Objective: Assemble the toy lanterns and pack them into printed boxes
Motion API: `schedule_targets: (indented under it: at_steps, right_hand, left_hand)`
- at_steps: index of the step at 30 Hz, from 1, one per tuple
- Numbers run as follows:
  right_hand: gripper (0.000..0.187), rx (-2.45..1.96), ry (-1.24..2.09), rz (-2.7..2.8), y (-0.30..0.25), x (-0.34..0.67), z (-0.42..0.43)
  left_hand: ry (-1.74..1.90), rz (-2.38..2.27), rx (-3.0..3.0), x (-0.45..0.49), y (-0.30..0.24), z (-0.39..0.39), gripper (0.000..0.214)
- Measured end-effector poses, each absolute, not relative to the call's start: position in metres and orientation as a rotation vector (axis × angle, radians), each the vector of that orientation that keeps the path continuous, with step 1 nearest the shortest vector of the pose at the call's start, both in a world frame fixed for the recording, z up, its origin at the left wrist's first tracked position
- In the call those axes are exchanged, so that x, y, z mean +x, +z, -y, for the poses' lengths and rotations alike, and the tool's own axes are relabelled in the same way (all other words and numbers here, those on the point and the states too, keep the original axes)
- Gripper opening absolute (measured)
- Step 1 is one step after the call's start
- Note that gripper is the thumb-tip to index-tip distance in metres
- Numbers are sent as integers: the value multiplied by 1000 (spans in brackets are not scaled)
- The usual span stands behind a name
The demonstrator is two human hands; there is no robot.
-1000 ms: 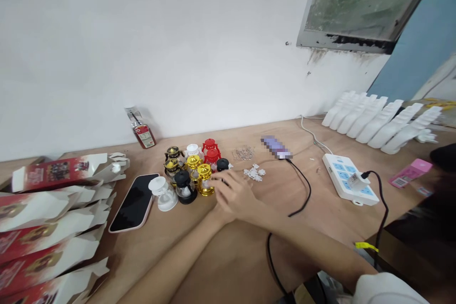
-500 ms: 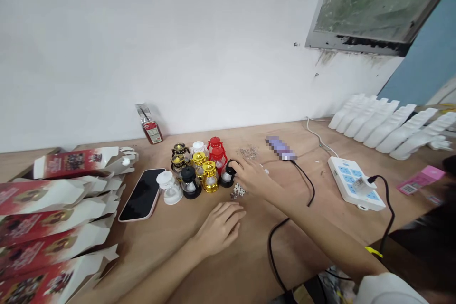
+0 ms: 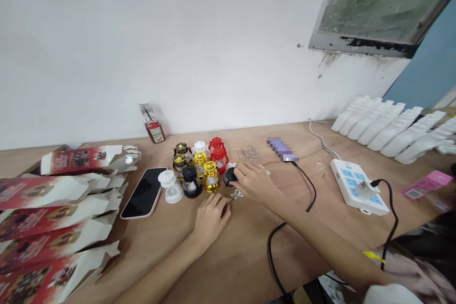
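My right hand [image 3: 253,181] is closed on a small black lantern [image 3: 230,177] at the right end of a cluster of miniature lanterns. It partly covers that lantern. Palm down on the table, my left hand [image 3: 211,218] holds nothing, its fingers loosely bent and thumb apart. Its fingertips lie just in front of a shiny gold lantern [image 3: 211,178] and beside a small pile of round, silvery pieces [image 3: 236,194]. Also in the cluster stand a white lantern [image 3: 171,187], another black lantern [image 3: 192,183] and a red lantern [image 3: 219,156].
Thin metal bits [image 3: 249,153] lie behind my right hand. A phone [image 3: 144,193] is left of the lanterns, beside red-and-white boxes [image 3: 67,192]. A bottle [image 3: 155,131] leans by the wall. Rightward are a second phone [image 3: 282,149], a power strip [image 3: 358,187] and white bottles [image 3: 377,128].
My left hand has moved forward and slightly left, closer to the lanterns. My right hand has turned, and the black lantern in it now tilts. The view has shifted slightly.
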State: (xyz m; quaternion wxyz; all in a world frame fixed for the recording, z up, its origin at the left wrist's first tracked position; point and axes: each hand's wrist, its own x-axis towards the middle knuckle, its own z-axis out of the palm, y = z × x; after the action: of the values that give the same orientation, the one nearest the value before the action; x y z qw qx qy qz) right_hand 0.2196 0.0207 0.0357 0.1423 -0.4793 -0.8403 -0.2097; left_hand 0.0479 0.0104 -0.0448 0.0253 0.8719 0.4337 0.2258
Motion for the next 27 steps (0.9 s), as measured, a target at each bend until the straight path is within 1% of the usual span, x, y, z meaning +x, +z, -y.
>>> schedule_targets:
  at_steps: [3,4,7,8,9,12,15,18,22,24,27]
  right_hand:
    - [13,-1420,-528,2392,35,217,-23]
    - [16,-1430,-498,2375,35,217,-23]
    - [35,-1433,-436,2375,37,217,-22]
    - [38,-1434,-426,2394,38,217,-22]
    - [38,-1444,-415,2414,39,218,-21]
    - [28,-1514,-323,2401,41,223,-18]
    - [22,-1515,-129,2185,43,234,-14]
    - [23,-1362,194,1773,39,246,-12]
    - [26,-1009,883,1221,19,253,-14]
    - [29,-845,1152,1039,7,249,-14]
    - [40,-651,1480,943,-3,235,-10]
  left_hand:
    - [617,-1351,2799,51,-44,-14,21]
    - [581,-1353,2826,53,-44,-15,22]
    - [504,-1343,2859,55,-42,-16,19]
    - [492,-1341,2863,55,-42,-15,18]
    - [485,-1341,2867,55,-41,-15,17]
    - [489,-1343,2867,54,-41,-16,16]
    - [548,-1326,2823,51,-44,-16,16]
    - [746,-1337,2589,47,-47,-14,19]
    - [1118,-1290,2183,44,-38,-6,21]
    - [1287,-1186,2118,42,-20,-1,19]
    - [1568,-1014,2089,38,25,3,14]
